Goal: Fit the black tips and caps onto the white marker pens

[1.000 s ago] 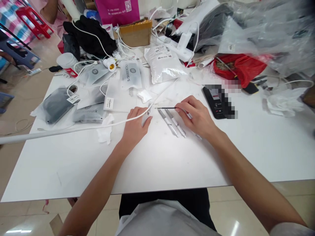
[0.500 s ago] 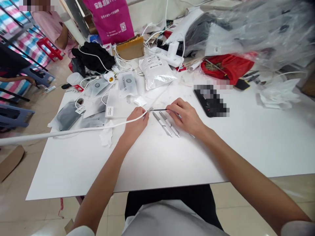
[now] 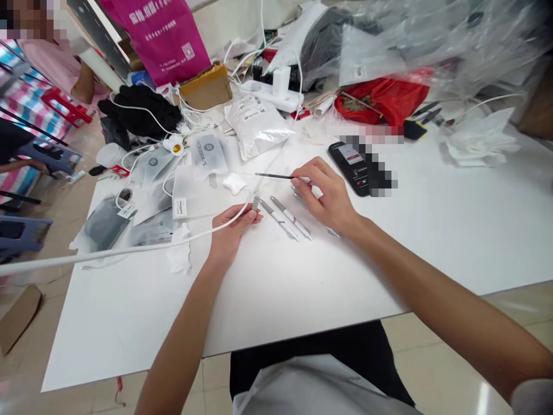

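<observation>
My right hand [image 3: 325, 195] pinches a thin dark pen refill [image 3: 273, 176] by one end, its tip pointing left above the white table [image 3: 302, 276]. My left hand [image 3: 232, 226] is closed on a small grey pen part [image 3: 256, 202], with a white cable [image 3: 129, 249] running under it. Two silver pens [image 3: 285, 218] lie side by side on the table between my hands.
Several flat plastic pouches [image 3: 207, 154] and a silver bag [image 3: 258, 123] lie at the back left. A black phone [image 3: 349, 164] sits right of my right hand. A magenta bag [image 3: 159, 34], cardboard box [image 3: 206, 87], red bag [image 3: 380, 98] and clear plastic crowd the far edge. A person in pink sits at far left.
My left hand has drawn back from the refill's tip with the grey part in it. My right hand has lifted the refill slightly up and away. The camera view has shifted.
</observation>
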### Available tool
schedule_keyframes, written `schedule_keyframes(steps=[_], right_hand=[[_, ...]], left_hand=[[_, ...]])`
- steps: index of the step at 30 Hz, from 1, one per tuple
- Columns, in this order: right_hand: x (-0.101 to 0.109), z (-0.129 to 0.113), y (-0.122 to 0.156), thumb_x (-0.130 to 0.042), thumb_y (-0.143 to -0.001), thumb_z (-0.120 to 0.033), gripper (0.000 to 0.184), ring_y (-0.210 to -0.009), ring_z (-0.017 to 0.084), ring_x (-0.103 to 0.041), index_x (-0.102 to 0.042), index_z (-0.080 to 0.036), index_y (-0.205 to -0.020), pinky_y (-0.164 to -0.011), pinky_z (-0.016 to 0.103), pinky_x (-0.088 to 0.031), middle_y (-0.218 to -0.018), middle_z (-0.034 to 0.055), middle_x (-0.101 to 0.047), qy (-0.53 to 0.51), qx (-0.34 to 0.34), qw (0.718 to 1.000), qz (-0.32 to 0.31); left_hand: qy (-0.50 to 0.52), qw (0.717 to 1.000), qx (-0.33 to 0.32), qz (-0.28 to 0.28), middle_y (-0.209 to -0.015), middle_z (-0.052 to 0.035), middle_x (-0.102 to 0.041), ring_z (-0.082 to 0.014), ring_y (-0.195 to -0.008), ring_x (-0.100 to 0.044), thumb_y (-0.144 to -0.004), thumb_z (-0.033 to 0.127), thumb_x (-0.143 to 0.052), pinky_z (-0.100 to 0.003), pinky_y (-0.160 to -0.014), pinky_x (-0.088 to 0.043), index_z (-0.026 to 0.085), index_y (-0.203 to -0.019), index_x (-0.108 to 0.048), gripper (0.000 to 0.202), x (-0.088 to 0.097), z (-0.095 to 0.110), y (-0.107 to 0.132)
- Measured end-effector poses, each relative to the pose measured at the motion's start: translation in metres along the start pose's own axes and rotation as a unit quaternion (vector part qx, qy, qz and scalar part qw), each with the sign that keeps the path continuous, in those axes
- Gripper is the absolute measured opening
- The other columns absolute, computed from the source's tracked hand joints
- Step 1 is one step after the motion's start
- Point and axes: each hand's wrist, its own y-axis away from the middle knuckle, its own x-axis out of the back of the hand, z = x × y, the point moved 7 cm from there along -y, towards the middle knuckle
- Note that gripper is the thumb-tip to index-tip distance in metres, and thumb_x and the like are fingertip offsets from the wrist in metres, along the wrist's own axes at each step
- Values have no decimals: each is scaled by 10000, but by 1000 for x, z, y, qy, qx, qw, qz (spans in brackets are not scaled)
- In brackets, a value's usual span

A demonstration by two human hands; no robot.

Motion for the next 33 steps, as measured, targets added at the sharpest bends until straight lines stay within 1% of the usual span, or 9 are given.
schedule_keyframes(steps=[5, 7, 14, 16, 18, 21, 23, 27, 33], right_hand=[[-8, -2, 5, -546, -1122, -349, 184, -828, 198, -603, -699, -256, -1081, -706, 355, -501, -964, 65, -613, -2, 11, 1000, -21], [-10, -3, 7, -558, -1117, -328, 164, -814, 192, -601, -700, -255, -1081, -698, 354, -494, -962, 61, -617, 3, 19, 999, -28], [-11, -12, 6, -583, -1104, -301, 133, -836, 200, -625, -698, -247, -1068, -706, 370, -496, -953, 64, -656, -15, 31, 999, -39], [-12, -16, 7, -590, -1106, -331, 138, -869, 211, -654, -699, -253, -1072, -727, 381, -515, -962, 65, -682, -56, 11, 997, -50], [-15, -20, 9, -589, -1112, -372, 152, -838, 196, -676, -695, -263, -1105, -699, 370, -529, -1004, 62, -717, -130, -38, 989, -65], [-24, -29, 14, -594, -1117, -396, 152, -683, 133, -663, -679, -275, -1155, -617, 334, -539, -1129, 50, -766, -248, -121, 957, -88], [-31, -35, 17, -596, -1120, -388, 137, -677, 123, -691, -665, -272, -1140, -638, 332, -571, -1163, 44, -786, -299, -154, 936, -105], [-38, -39, 19, -608, -1116, -407, 145, -788, 160, -776, -627, -265, -1090, -738, 363, -638, -1111, 38, -821, -354, -175, 910, -124], [-38, -37, 20, -619, -1109, -417, 165, -895, 181, -823, -641, -254, -1094, -793, 366, -685, -1152, 52, -826, -344, -177, 912, -135]], left_hand=[[-19, 1000, -10, -1, -876, -53, -824, -163, -737, -782, -828, 407, -944, -323, -799, -662, 181, -970, -851, 282, -1, 7, 10], [-17, 1000, -10, -3, -869, -49, -824, -172, -738, -785, -832, 403, -941, -328, -783, -663, 190, -987, -854, 277, -3, 8, 12], [7, 999, 31, -21, -913, -72, -851, -250, -924, -843, -802, 364, -967, -425, -985, -680, 189, -968, -860, 263, -10, 8, 17], [21, 999, 34, -24, -921, -75, -853, -261, -951, -845, -789, 362, -977, -441, -1009, -677, 185, -966, -861, 276, -10, 7, 17], [28, 999, 35, -30, -926, -79, -853, -268, -961, -844, -774, 361, -987, -452, -1021, -674, 181, -966, -863, 290, -11, 7, 17], [34, 998, 32, -35, -946, -79, -854, -270, -952, -844, -744, 367, -1005, -468, -1031, -664, 187, -961, -868, 313, -11, 5, 17], [32, 998, 31, -35, -946, -74, -853, -270, -943, -841, -724, 378, -1016, -480, -1040, -652, 199, -959, -873, 328, -12, 4, 17], [-3, 999, 24, -34, -940, -67, -849, -270, -952, -821, -731, 389, -1008, -473, -1019, -639, 217, -969, -886, 318, -12, 5, 19], [-57, 997, -32, -32, -1140, -69, -832, -273, -1131, -758, -799, 371, -954, -418, -1032, -597, 255, -977, -901, 218, -13, 17, 21]])
